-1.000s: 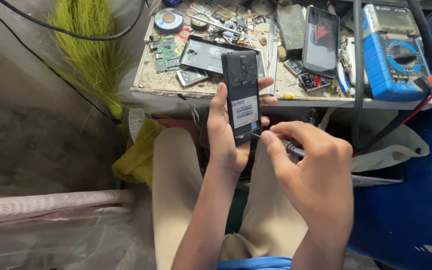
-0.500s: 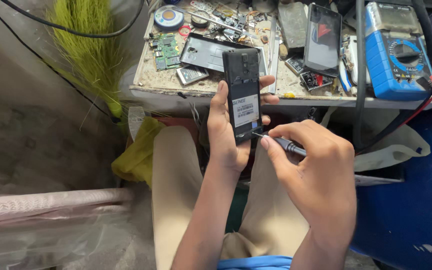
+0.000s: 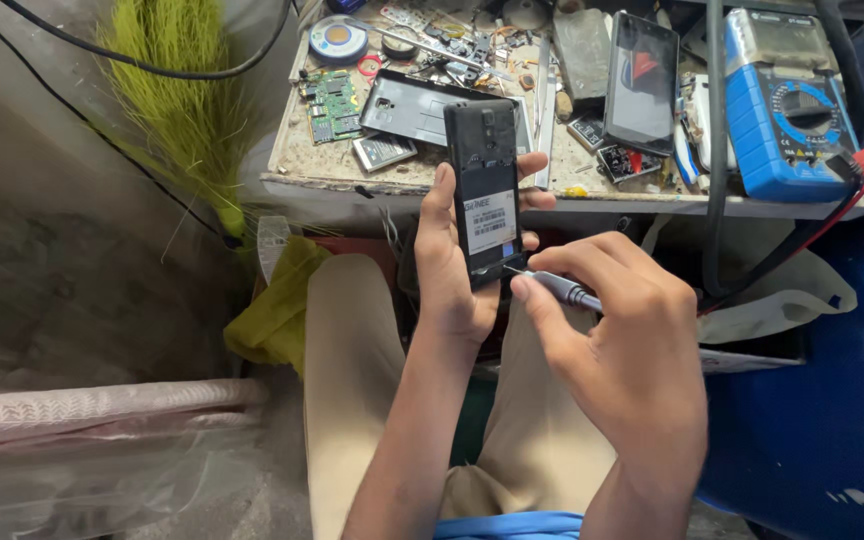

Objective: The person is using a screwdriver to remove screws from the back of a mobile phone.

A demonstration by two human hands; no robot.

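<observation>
My left hand grips a black phone with its back cover off, held upright above my lap; a battery with a white label shows in it. My right hand pinches a small grey-handled screwdriver, and its tip touches the phone's lower right corner. The phone's lower edge is partly hidden by my fingers.
A cluttered workbench lies ahead with a green circuit board, a dark phone back cover, another black phone, a blue multimeter with red and black leads, and a solder roll. A green broom leans at the left.
The view has shifted slightly. My right hand has edged the screwdriver tip along the phone's bottom edge toward its right corner; the left hand keeps the phone in the same grip.
</observation>
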